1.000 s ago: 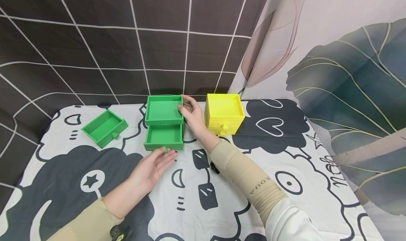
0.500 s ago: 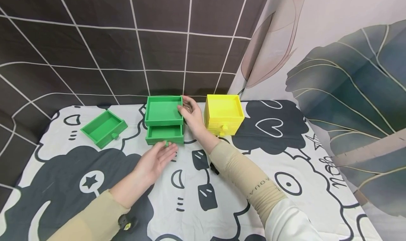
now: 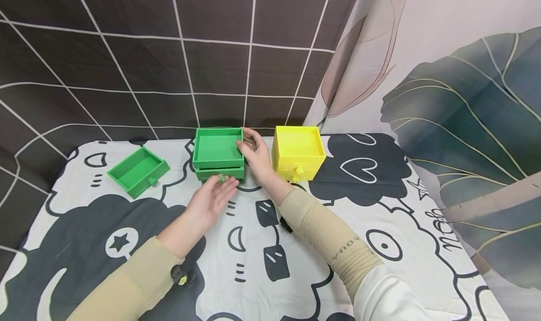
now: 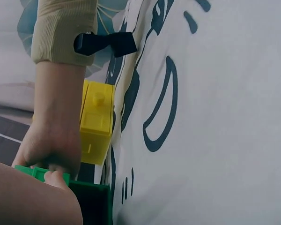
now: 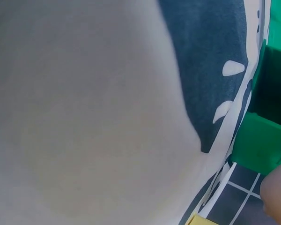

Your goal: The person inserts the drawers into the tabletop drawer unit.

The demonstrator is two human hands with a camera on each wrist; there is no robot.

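A small green drawer cabinet (image 3: 217, 147) with a tray-like top stands near the back of the cloth. From its front a green drawer (image 3: 204, 175) sticks out slightly. My left hand (image 3: 207, 201), palm up, pinches that drawer's knob (image 3: 222, 178) between thumb and fingers. My right hand (image 3: 257, 155) grips the cabinet's right side, thumb over the top rim. In the right wrist view, a dark open compartment (image 5: 274, 84) shows in the cabinet. Off to the left lies a separate green drawer (image 3: 138, 169), turned at an angle, nothing in it.
To the right of my right hand stands a yellow drawer cabinet (image 3: 299, 147) with knobs facing front. The black-and-white patterned cloth (image 3: 329, 227) covers the surface. A dark gridded curtain (image 3: 220, 67) hangs close behind the cabinets, and a leaf-patterned one (image 3: 473, 123) hangs at the right.
My left hand has moved back toward the cabinet, and the drawer has slid in from well out to almost flush. The right hand has stayed on the cabinet's side.
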